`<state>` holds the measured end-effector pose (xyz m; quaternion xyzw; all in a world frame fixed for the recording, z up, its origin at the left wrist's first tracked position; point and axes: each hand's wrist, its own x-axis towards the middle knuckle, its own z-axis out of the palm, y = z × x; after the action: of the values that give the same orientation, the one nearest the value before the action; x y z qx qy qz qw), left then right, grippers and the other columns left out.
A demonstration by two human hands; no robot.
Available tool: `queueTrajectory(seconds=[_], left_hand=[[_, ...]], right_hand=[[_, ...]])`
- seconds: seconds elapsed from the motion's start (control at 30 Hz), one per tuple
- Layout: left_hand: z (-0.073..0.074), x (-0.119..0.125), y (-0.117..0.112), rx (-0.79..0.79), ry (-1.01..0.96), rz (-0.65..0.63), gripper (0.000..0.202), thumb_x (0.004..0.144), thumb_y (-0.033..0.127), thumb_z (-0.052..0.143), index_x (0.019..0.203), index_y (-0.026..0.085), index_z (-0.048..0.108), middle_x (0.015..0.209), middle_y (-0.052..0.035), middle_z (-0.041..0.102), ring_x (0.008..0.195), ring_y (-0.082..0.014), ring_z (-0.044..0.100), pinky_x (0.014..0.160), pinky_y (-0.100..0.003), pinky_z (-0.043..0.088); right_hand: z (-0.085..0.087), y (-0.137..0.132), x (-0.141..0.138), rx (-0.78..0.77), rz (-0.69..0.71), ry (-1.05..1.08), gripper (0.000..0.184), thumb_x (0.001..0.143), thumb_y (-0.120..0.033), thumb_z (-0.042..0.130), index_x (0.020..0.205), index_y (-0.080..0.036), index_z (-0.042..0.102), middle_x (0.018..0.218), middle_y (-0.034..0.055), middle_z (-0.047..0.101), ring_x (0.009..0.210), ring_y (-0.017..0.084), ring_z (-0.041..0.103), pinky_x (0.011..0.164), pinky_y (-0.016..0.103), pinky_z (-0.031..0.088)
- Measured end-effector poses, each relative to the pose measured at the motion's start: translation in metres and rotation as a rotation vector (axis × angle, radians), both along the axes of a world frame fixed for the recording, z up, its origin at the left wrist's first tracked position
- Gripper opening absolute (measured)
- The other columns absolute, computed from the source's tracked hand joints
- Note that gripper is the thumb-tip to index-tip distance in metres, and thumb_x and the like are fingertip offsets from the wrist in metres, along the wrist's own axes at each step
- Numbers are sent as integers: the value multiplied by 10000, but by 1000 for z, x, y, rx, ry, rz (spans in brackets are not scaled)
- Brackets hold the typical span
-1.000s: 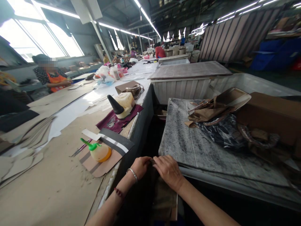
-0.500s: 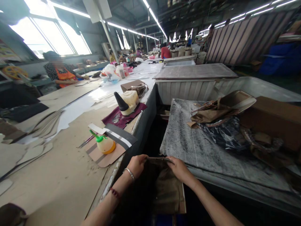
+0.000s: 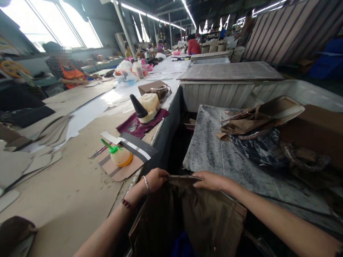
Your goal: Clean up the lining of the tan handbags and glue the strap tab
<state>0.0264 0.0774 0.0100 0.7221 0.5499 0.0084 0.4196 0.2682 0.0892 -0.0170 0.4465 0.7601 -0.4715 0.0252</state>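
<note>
Between my hands, low in front of me, hangs an unfinished brown bag (image 3: 214, 217) of cloth-like material, its side panels spread apart. My left hand (image 3: 155, 180) bears a silver bangle and pinches the bag's upper edge at its left end. At the right end of that same edge, my right hand (image 3: 211, 180) grips it with thumb below and fingers on top. A small metal dot shows near the bag's lower right. Something blue (image 3: 182, 244) is visible below the bag's folds; what it is, I cannot tell.
On the left table (image 3: 77, 200) stand a green-spouted bottle (image 3: 120, 156) and a cream jug with black cone (image 3: 147, 109). Right of a dark gap, a grey-smeared board (image 3: 209, 142) carries brown bag pieces (image 3: 252, 121) and black plastic. A person in an orange apron (image 3: 71, 75) sits far left.
The bag has swung up and spread wider, showing more of its panels. Both hands have risen slightly, and the right hand has turned flatter along the edge. The view has tilted down.
</note>
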Motion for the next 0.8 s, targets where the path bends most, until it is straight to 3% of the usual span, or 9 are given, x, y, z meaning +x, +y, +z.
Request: queueTrajectory(seconds=[0.13, 0.2, 0.3, 0.43, 0.57, 0.8], left_hand=[[0, 9, 8, -8, 1, -24, 283, 681, 143, 413, 813, 164, 662, 730, 9, 657, 752, -156, 570, 659, -205, 414], [-1, 8, 11, -7, 1, -36, 283, 677, 138, 414, 809, 164, 662, 734, 8, 658, 750, -154, 571, 654, -202, 413], [-3, 4, 14, -7, -7, -49, 275, 681, 147, 416, 802, 164, 663, 739, 7, 658, 741, -152, 570, 648, -201, 413], [-3, -1, 13, 6, 7, -40, 267, 684, 154, 421, 794, 159, 664, 722, 5, 653, 723, -151, 565, 630, -201, 409], [-4, 0, 11, 21, 17, -28, 281, 677, 129, 421, 809, 156, 668, 717, 1, 652, 724, -150, 565, 621, -197, 402], [-4, -1, 9, 35, 59, 11, 276, 681, 140, 435, 821, 164, 672, 708, 4, 649, 728, -151, 564, 634, -200, 403]], right_hand=[[9, -17, -18, 257, -182, -241, 380, 746, -108, 480, 1124, -97, 513, 997, 198, 582, 970, 346, 498, 812, 470, 327], [6, -27, -31, 367, -250, -310, 456, 769, -31, 366, 1214, -99, 437, 1051, 218, 551, 1002, 352, 468, 818, 502, 299], [-3, -36, -45, 621, -293, -299, 500, 763, 12, 335, 1237, -124, 420, 1121, 183, 527, 1023, 311, 460, 823, 454, 341], [-14, -36, -43, 953, -175, -54, 298, 809, -79, 428, 1078, -131, 544, 1049, 104, 573, 997, 229, 473, 849, 340, 387], [-16, -34, -39, 1111, -135, 12, 164, 812, -153, 496, 939, -165, 598, 924, 60, 602, 900, 209, 494, 776, 314, 421], [-18, -43, -48, 1289, -129, -32, 183, 799, -134, 514, 963, -172, 586, 960, 51, 595, 897, 212, 466, 731, 312, 402]])
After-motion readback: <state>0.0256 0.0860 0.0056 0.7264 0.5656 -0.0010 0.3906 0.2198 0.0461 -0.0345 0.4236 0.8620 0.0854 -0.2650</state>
